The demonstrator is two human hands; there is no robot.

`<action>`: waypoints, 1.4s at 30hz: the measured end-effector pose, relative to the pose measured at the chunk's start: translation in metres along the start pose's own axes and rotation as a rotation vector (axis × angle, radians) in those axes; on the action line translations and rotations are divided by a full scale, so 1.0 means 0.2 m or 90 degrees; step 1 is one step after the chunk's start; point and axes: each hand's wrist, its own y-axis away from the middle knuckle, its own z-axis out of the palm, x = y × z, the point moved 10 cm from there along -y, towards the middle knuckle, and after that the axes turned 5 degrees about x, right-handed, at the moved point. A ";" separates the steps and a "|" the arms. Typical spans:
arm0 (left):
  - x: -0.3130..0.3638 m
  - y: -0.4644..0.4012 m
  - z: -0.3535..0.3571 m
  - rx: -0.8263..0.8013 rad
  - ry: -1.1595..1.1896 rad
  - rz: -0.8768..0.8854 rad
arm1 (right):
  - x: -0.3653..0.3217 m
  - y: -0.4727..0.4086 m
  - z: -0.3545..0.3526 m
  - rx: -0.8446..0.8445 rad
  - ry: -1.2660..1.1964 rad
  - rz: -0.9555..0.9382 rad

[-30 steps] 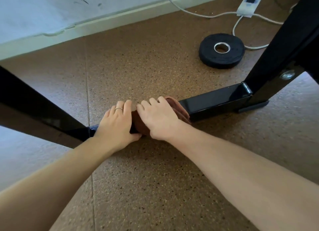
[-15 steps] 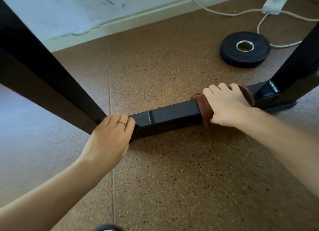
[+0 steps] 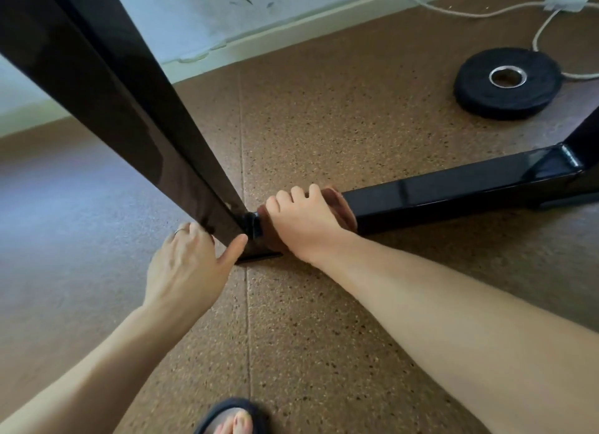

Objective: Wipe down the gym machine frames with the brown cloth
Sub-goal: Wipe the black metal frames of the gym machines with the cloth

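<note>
Right hand [image 3: 304, 226] curled over the brown cloth [image 3: 340, 207], wrapping it round the low black bar [image 3: 453, 187] just right of frame centre, beside the joint with the slanted post [image 3: 123, 109]. Left hand [image 3: 188, 265] bracing that post's foot, thumb and fingers [image 3: 194, 231] spread round it, holding no cloth. Bar's long axis rising toward the right edge, so probably a rightward stroke next, the right hand nearer.

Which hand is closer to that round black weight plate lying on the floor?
Right. The right hand grips the brown cloth on the floor bar, nearer the round black weight plate. The left hand holds the slanted post, farther away.
</note>
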 end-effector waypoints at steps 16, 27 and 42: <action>0.08 0.06 0.24 -0.252 0.437 -0.479 | -0.02 0.21 0.02 0.151 -0.010 -0.188; 1.19 0.22 -0.05 -0.248 0.272 0.079 | 1.19 0.71 -0.01 -0.096 -0.023 0.159; 1.85 0.24 -0.57 -0.185 0.226 0.257 | 1.52 0.86 -0.20 0.017 -0.317 0.459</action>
